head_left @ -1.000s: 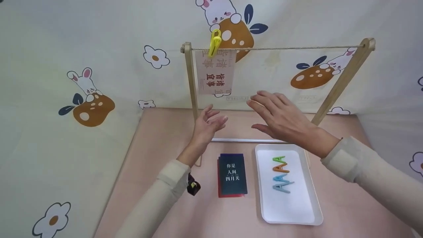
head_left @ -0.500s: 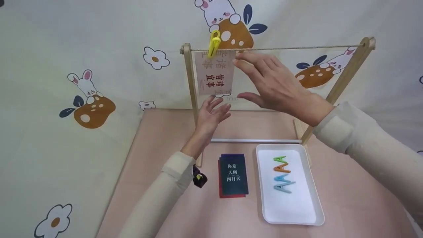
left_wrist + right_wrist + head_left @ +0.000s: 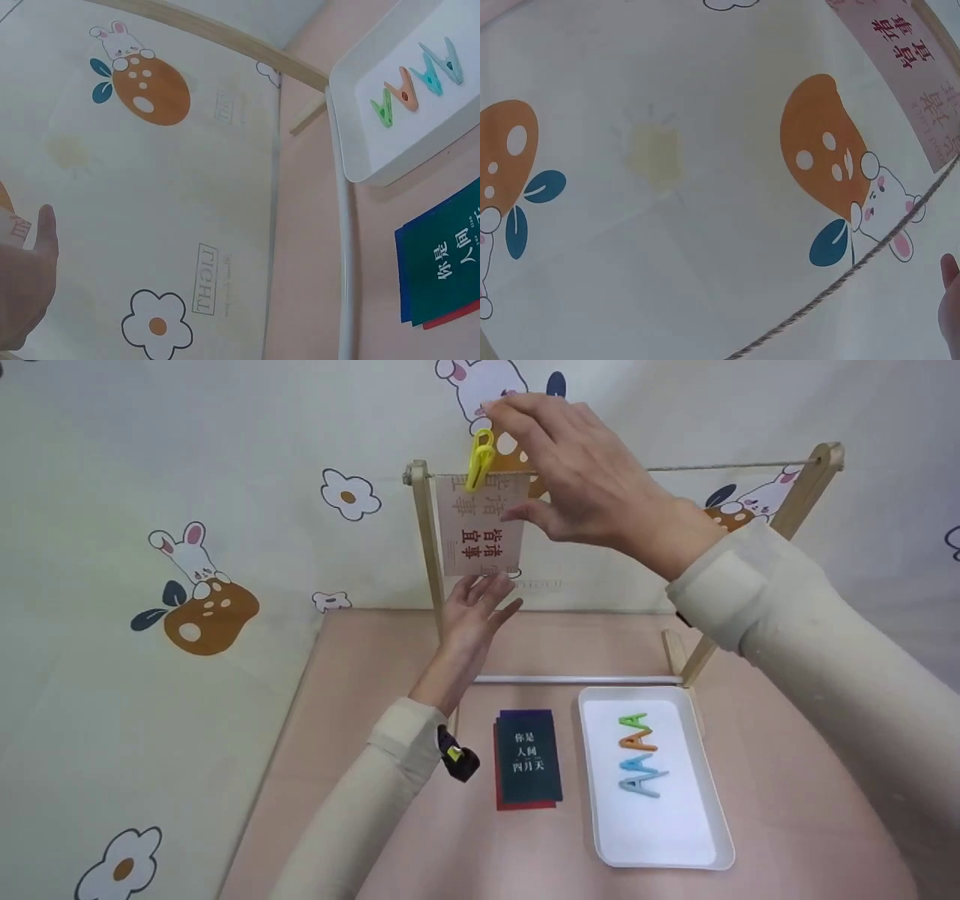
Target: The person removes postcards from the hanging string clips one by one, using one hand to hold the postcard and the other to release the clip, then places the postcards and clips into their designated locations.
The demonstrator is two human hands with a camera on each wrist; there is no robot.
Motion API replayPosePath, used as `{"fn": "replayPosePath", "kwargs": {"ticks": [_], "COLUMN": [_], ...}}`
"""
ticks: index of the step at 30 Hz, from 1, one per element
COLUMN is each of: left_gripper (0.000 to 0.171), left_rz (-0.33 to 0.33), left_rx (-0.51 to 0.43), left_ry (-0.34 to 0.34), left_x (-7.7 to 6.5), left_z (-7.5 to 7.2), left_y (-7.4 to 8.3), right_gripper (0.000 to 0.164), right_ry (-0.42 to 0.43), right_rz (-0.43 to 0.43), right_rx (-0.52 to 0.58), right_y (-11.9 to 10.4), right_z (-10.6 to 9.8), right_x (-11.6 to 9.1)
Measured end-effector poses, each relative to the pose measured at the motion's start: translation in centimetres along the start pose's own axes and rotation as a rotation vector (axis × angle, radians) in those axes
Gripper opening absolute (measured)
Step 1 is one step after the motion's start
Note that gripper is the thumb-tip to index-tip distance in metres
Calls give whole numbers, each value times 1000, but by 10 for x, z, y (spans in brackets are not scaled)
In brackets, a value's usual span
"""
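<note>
A pale pink card (image 3: 487, 529) with red characters hangs from the rope (image 3: 720, 466) of a wooden frame, with a yellow clothespin (image 3: 478, 461) at its top edge. My right hand (image 3: 592, 472) is raised beside it, fingers spread, fingertips close to the clothespin and thumb overlapping the card's right side. My left hand (image 3: 472, 619) reaches up from below, its fingertips right at the card's lower edge. In the left wrist view a corner of the card (image 3: 15, 227) shows past my left hand (image 3: 26, 285). The right wrist view catches only part of my right hand (image 3: 951, 311).
On the pink table stands a white tray (image 3: 660, 840) with several clothespins (image 3: 639, 741) in green, orange and blue. Left of it lies a stack of cards (image 3: 529, 769), dark green on top. The frame has wooden posts (image 3: 806, 499) and a white bottom bar (image 3: 577, 680).
My right hand has moved up and left, from in front of the frame to beside the clothespin. My left hand has risen to the card's lower edge. The card still hangs in place.
</note>
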State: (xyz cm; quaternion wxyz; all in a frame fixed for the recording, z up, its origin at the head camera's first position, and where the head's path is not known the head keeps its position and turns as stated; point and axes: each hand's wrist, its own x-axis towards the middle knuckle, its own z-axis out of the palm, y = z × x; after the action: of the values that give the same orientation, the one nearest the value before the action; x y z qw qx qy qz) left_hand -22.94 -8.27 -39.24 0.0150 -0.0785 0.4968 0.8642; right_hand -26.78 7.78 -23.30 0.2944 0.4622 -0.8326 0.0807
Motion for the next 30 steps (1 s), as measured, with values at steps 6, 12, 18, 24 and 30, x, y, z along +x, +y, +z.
{"fn": "replayPosePath", "kwargs": {"ticks": [6, 12, 18, 24, 30], "left_gripper": [50, 40, 30, 22, 20], "left_rz": [21, 18, 15, 22, 31], "left_rx": [-71, -50, -47, -92, -108], "left_ry": [44, 68, 122, 143, 154], "left_x": [-1, -6, -8, -9, -12], "left_z": [2, 3, 2, 0, -1], "left_y": [-3, -5, -9, -11, -12], "right_gripper": [72, 66, 57, 46, 36], "right_ry": [-83, -230, -258, -230, -183], "right_rz": [170, 394, 545, 637, 648], "right_rx": [86, 218, 373, 451, 459], "right_y": [-4, -9, -16, -19, -23], "right_z": [-3, -1, 0, 0, -1], "right_x": [15, 26, 37, 42, 42]}}
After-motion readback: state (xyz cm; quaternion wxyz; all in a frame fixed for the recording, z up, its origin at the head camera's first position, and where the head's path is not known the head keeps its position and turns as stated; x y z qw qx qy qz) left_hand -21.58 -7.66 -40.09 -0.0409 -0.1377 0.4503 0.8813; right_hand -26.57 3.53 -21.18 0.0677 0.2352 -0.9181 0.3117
